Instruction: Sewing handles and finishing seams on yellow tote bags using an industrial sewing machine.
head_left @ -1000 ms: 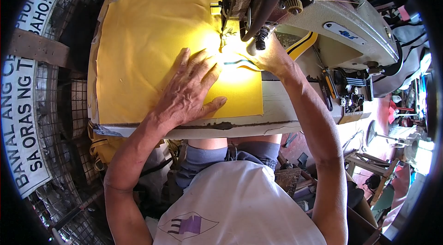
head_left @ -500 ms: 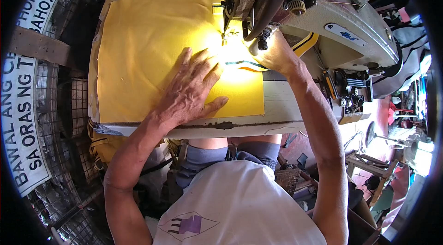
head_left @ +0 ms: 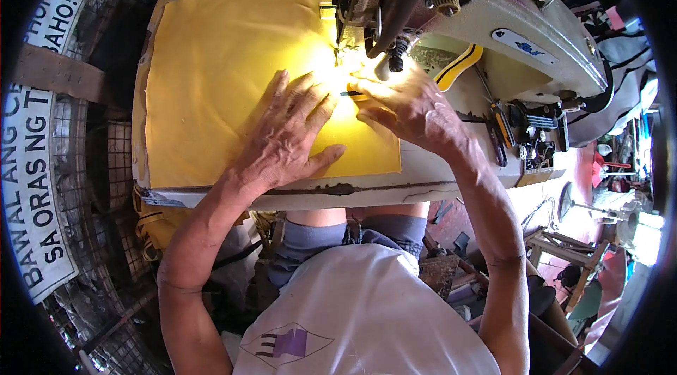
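Note:
My left hand (head_left: 289,131) lies open on a yellow fabric sheet (head_left: 197,43), fingers spread just left of the lit needle area (head_left: 337,57) of a sewing machine (head_left: 522,15). My right hand (head_left: 412,110) rests just right of that spot, thumb and index apart over a yellow-and-black striped strip (head_left: 458,64), whose far part curves back under the machine's arm. Bright glare washes out the fingertips and part of the strip near the presser foot.
Right of my right hand lie tools with yellow-black handles (head_left: 502,121) and a metal mechanism (head_left: 539,153) on the machine table (head_left: 423,184). A wire grid (head_left: 120,163) with signs stands at the left. Further right are a standing fan (head_left: 568,202) and a wooden stand (head_left: 571,251).
My right hand has come down and left from behind the needle assembly, its thumb now showing over the fabric below the strip. My left hand stays in nearly the same place.

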`<state>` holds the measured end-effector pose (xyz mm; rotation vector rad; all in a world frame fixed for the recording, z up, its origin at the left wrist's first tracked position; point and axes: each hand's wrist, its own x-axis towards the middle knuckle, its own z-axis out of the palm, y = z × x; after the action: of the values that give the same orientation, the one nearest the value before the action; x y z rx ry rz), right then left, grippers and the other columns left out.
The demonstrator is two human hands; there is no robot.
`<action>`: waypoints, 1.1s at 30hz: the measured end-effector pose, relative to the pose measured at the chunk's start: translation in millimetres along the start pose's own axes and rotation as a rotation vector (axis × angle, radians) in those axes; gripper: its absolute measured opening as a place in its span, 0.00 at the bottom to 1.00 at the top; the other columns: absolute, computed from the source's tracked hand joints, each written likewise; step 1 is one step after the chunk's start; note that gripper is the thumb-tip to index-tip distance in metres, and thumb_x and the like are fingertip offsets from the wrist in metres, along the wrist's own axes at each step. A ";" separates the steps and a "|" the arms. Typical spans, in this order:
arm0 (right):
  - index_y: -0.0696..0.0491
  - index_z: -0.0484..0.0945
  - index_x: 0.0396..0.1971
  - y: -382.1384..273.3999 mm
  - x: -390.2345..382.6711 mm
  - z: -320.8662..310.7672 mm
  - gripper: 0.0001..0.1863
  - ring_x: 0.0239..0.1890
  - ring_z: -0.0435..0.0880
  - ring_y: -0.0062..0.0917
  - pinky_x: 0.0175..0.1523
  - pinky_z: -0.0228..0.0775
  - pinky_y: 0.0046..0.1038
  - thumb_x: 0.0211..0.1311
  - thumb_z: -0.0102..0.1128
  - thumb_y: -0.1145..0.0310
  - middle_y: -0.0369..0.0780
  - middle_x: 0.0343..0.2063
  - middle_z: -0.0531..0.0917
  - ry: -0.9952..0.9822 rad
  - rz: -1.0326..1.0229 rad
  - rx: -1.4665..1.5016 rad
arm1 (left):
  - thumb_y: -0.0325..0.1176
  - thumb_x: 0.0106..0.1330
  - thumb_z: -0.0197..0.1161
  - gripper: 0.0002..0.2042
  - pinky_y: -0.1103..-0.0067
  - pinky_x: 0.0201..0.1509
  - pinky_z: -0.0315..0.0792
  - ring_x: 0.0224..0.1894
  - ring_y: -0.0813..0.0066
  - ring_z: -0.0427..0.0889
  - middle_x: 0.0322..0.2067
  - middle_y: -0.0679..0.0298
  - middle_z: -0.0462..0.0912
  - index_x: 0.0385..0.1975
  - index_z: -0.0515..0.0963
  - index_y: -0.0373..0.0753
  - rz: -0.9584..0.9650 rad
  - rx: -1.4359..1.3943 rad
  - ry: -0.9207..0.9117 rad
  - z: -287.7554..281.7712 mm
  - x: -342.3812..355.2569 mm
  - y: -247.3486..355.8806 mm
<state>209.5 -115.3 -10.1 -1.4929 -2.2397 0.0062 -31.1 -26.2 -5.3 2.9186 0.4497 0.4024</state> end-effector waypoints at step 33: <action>0.53 0.79 0.28 26.3 25.3 31.4 0.06 0.28 0.76 0.39 0.37 0.66 0.38 0.54 0.59 0.66 0.41 0.20 0.75 0.264 0.017 0.042 | 0.50 0.62 0.60 0.31 0.53 0.72 0.48 0.66 0.54 0.62 0.59 0.50 0.66 0.58 0.67 0.32 -0.002 -0.006 0.026 4.4 17.5 -22.3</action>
<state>213.1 -74.7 -35.7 -1.4023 -2.0044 -0.1307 -19.8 -0.1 -9.7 2.9098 0.4546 0.4414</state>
